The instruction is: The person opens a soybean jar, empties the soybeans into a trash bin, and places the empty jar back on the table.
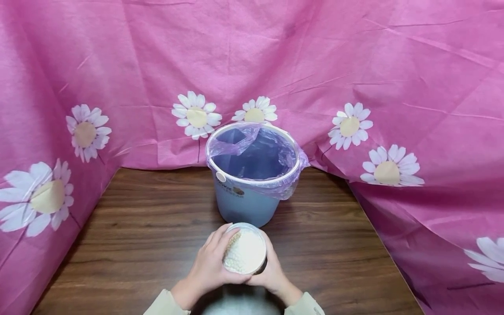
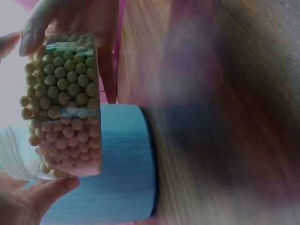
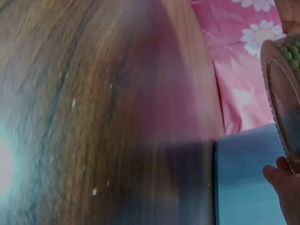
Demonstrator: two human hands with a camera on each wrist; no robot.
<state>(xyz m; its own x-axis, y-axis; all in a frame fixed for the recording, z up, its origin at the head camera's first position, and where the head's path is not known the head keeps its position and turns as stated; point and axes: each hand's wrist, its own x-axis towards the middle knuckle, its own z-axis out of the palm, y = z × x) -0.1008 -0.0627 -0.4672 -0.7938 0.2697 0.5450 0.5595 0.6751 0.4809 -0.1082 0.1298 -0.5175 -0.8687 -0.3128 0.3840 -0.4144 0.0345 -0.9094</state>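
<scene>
A clear plastic jar, filled with small beige balls, is held off the table in front of the bucket. My left hand grips the jar's left side, fingers over its edge, and my right hand grips the right side. Whether the jar's round top is covered, I cannot tell for sure. Just beyond it stands a blue bucket with a pale rim. A thin purple plastic bag lines the bucket and hangs over the rim. The right wrist view shows only the jar's ridged base edge.
The wood-grain table extends to both sides of the bucket. A pink cloth with large daisies hangs behind and along both sides. A round pale rivet sits on the bucket's near left rim.
</scene>
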